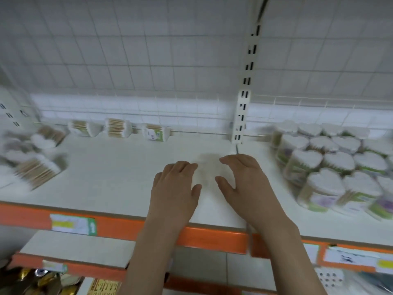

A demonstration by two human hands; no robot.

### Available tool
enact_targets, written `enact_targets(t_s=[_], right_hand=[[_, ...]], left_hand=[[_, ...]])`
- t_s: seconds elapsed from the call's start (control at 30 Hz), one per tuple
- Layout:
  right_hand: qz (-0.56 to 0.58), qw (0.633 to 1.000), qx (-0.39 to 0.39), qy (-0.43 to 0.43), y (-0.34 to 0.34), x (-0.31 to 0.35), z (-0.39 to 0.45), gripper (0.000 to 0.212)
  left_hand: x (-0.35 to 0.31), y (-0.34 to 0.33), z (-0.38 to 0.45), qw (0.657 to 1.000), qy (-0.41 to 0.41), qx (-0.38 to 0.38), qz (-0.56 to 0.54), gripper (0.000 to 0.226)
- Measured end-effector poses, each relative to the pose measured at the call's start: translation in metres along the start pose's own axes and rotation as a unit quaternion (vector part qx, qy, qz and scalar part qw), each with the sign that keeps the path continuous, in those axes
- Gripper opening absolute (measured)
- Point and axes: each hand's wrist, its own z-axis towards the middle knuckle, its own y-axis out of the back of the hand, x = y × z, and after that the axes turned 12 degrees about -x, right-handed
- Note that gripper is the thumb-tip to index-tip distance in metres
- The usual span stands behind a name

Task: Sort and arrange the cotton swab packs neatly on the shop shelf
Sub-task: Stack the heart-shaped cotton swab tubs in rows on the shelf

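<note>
White shelf (pixel 119 173) with an orange front edge (pixel 119 227) runs below a wire-grid back panel (pixel 131 60); heart-shaped cotton swab packs (pixel 331 165) stand clustered at its right; loose packs (pixel 36 169) lie tipped at its left and three more (pixel 119 128) along the back; left hand (pixel 176 188) and right hand (pixel 244 184) rest on the bare middle, fingers loosely bent, holding nothing

White shelf (pixel 119 167) with an orange front edge (pixel 119 225), white grid-pattern back wall (pixel 131 50). Heart-shaped swab packs (pixel 336 165) have white tops and green and purple labels.
</note>
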Motion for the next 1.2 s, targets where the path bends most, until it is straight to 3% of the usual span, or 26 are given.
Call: enact_targets(t_s=[0.3,0.53,0.67,0.83,1.0,1.2], right_hand=[[0.004,0.999,0.032,0.001,-0.097,0.097,0.043,0.045],[-0.049,0.996,0.073,-0.033,-0.137,0.116,0.102,0.047],[-0.053,0.995,0.068,-0.058,-0.151,0.105,0.133,0.045],[-0.059,0.987,0.103,-0.112,-0.173,0.086,0.158,0.063],[-0.024,0.98,0.134,-0.147,-0.194,0.071,0.169,0.076],[0.02,0.982,0.117,-0.148,-0.21,0.065,0.163,0.057]], left_hand=[[0.15,0.05,0.025,0.998,0.044,0.015,0.032,0.045],[0.224,0.055,0.09,0.996,0.068,0.052,0.03,0.05],[0.246,0.043,0.131,0.993,0.095,0.068,-0.005,0.052],[0.262,0.02,0.166,0.991,0.11,0.068,0.029,0.03],[0.27,-0.003,0.182,0.986,0.153,0.066,0.033,0.04],[0.267,-0.018,0.176,0.973,0.22,0.041,-0.061,0.056]])
